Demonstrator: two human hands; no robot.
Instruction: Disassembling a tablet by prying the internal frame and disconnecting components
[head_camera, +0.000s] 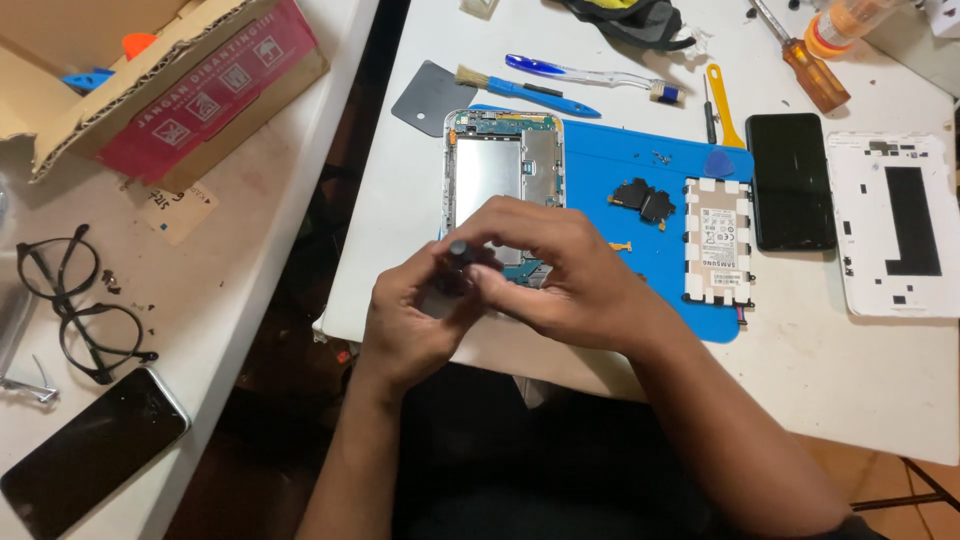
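Blue work mat (640, 160) on white table (850, 380), carrying opened tablet frame (503, 165) with circuit board and metal shield exposed. Both hands meeting over lower end of frame, at near edge of mat. Left hand (412, 318) curled, fingers closed around a small dark cylindrical tool (458, 262), its rounded top showing just above the grip. Right hand (556, 268) arched over from the right, fingertips pinched together at the same tool, touching left hand. What lies under the fingertips: hidden.

On mat, right of hands: black loose component (642, 201), flat battery pack (718, 240) with white label, blue triangular pick (719, 164). Off mat, further right: black screen panel (790, 180), then white back cover (892, 222), inner side up. Behind frame: dark plastic spudger card (430, 95), blue-handled brush (525, 90), toothbrush (590, 72), yellow pry tool (722, 102), orange-handled screwdriver (812, 70).

Separate table to the left: cardboard box (160, 80) with red panel, black spectacles (80, 300), dark phone (92, 450) lying face up.
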